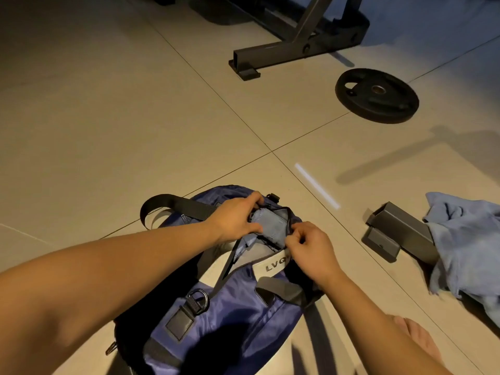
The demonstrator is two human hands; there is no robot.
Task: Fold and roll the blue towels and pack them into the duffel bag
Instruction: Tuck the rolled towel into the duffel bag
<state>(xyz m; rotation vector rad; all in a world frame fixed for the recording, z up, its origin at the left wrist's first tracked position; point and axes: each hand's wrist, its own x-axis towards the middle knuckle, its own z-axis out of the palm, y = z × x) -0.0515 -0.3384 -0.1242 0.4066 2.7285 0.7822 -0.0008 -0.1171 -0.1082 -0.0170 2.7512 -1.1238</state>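
Note:
A blue duffel bag (230,307) with black straps lies on the tiled floor in front of me, its top opening unzipped. A light blue towel (267,226) sits in the opening, partly hidden by the bag's edges. My left hand (235,220) grips the far-left rim of the opening, fingers over the towel's edge. My right hand (311,247) pinches the opening's right edge, next to the towel. Another light blue towel (465,244) lies crumpled at the right, draped over a metal frame foot.
A black weight plate (376,94) lies flat on the floor at the upper right. A dark bench frame (295,44) stands beyond it. A grey metal frame foot (392,231) rests to the right of the bag. My bare foot (416,336) shows at the lower right.

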